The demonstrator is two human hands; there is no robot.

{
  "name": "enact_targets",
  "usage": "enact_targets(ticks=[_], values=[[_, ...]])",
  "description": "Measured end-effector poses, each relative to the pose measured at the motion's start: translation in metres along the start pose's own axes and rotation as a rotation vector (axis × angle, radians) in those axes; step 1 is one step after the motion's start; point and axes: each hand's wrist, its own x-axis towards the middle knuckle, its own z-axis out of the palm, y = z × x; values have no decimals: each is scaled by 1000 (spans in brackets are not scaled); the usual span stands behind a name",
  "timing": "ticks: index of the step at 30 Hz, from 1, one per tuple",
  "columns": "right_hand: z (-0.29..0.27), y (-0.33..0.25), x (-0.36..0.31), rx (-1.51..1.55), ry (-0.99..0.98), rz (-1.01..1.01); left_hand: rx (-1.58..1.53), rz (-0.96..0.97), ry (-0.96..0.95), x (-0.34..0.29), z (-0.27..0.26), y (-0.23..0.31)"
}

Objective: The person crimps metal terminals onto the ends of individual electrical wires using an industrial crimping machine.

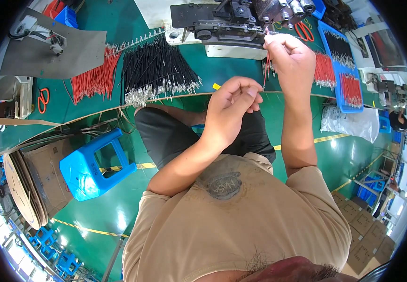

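My right hand (293, 61) is raised at the crimping machine (234, 28), thumb and fingers pinched on a thin red wire (267, 58). The wire hangs down from the fingertips, its lower end close to my left hand (234, 105). The fingers of that left hand are curled in toward the thumb in front of the bench edge, and whatever lies inside them is hidden. A fan of black wires (154, 66) with metal ends lies on the green bench to the left. Next to it are bundled red wires (97, 73).
A blue tray (357, 106) of black and red wires stands at the right, beside more red wires (324, 68). Orange-handled scissors (43, 100) lie at the far left, another orange-handled pair (304, 31) behind my right hand. A blue stool (83, 171) stands on the left floor.
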Motion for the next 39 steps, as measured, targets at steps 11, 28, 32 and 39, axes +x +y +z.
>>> enact_targets(ticks=[11,28,32,39], values=[[1,0,0,-23,20,1,23,5,3,1,2,-2],[-19,-16,-48,271,-191,65,61,192,66,10,5,25],[-27,-16,-54,317,-269,15,81,217,-4,15,12,29],[-53,-8,-66,315,-326,121,238,214,-28,15,29,18]])
